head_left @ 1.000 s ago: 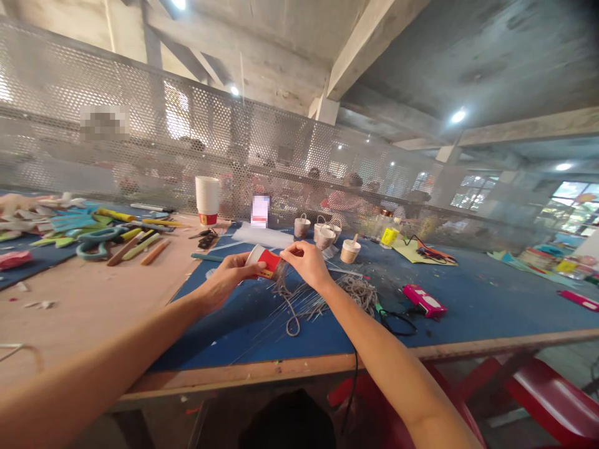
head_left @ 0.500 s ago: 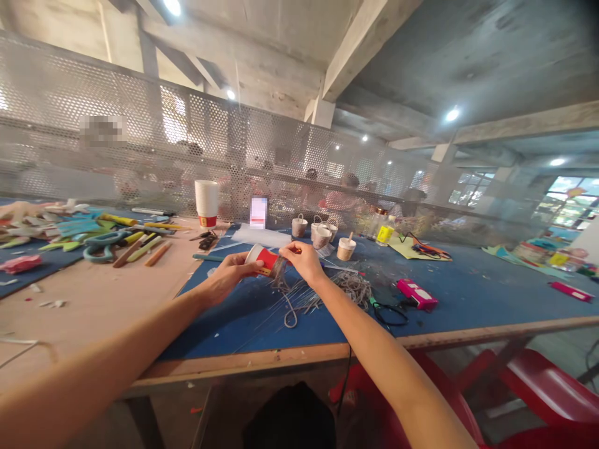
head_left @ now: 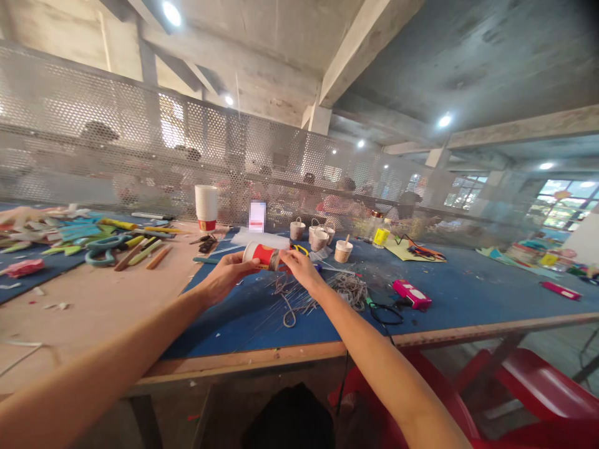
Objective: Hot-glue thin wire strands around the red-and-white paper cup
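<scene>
My left hand [head_left: 224, 278] grips a red and white paper cup [head_left: 260, 255] held on its side above the blue mat [head_left: 468, 293]. My right hand [head_left: 302, 269] pinches grey twine [head_left: 286, 305] at the cup's narrow end, fingers closed. The twine trails down onto the mat among thin strands. Both arms reach forward from the near table edge.
Several twine-wrapped cups [head_left: 321, 237] stand beyond the hands, with a stack of paper cups [head_left: 206, 207] at the back left. A twine bundle [head_left: 352, 288], a pink tool [head_left: 412, 294] and a black cable [head_left: 386, 313] lie right. Scissors [head_left: 103, 244] and sticks lie left. A mesh screen [head_left: 140, 156] backs the table; red stools [head_left: 538, 386] sit below.
The cup has risen slightly and turned more level. My right hand has slid down to the cup's narrow end. The view has tilted a little.
</scene>
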Action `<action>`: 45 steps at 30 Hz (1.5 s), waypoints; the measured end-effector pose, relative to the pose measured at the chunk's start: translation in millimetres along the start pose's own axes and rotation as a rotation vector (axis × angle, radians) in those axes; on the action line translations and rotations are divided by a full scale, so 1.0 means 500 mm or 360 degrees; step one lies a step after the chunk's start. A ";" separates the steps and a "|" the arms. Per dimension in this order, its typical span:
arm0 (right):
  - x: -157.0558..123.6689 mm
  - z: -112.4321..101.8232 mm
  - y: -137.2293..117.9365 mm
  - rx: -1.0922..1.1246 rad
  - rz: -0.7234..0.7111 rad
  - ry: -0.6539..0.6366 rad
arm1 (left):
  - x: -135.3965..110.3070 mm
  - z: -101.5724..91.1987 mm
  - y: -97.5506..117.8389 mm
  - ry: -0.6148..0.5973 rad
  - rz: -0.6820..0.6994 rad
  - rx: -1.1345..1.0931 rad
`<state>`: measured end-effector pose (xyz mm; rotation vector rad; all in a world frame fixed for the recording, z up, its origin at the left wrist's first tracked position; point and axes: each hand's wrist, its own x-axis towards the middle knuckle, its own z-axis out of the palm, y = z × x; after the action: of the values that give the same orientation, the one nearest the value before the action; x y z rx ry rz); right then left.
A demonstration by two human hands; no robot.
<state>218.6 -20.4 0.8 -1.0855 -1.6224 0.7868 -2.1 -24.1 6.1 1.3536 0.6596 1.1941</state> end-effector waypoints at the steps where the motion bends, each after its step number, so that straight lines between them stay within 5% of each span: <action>1: 0.000 0.004 0.002 0.0019 0.0004 0.0005 | 0.000 0.000 0.001 0.0000 -0.0004 0.0001; 7: -0.002 0.013 0.005 0.0143 -0.0040 0.0069 | -0.002 0.011 0.006 0.0023 -0.0072 -0.0128; 15: -0.019 0.004 -0.003 -0.0202 -0.0274 0.0075 | 0.009 0.001 0.000 0.0125 -0.0018 -0.0109; 21: -0.025 -0.027 -0.007 0.0014 -0.0126 -0.0311 | 0.019 -0.021 -0.014 0.0168 0.0022 -0.0028; 24: -0.026 -0.062 -0.011 -0.0245 -0.0021 -0.0134 | 0.024 -0.026 -0.018 0.0205 0.0030 -0.0004; 27: -0.028 -0.110 -0.008 -0.1110 0.0174 0.0224 | 0.028 -0.028 -0.022 0.0226 0.0055 0.0011; 30: -0.034 -0.146 0.008 -0.1547 0.0408 0.0253 | 0.032 -0.029 -0.024 0.0268 0.0057 0.0009; 38: -0.021 -0.149 0.053 -0.1549 0.0667 0.0072 | 0.032 -0.033 -0.027 0.0260 0.0042 -0.0015; 45: -0.039 -0.164 0.052 -0.1290 0.0534 0.0271 | 0.031 -0.034 -0.027 0.0318 0.0004 -0.0067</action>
<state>306.2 -29.0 -4.8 -1.9731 -1.6609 0.1986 -9.2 -0.9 -5.3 1.2100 0.7701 1.3493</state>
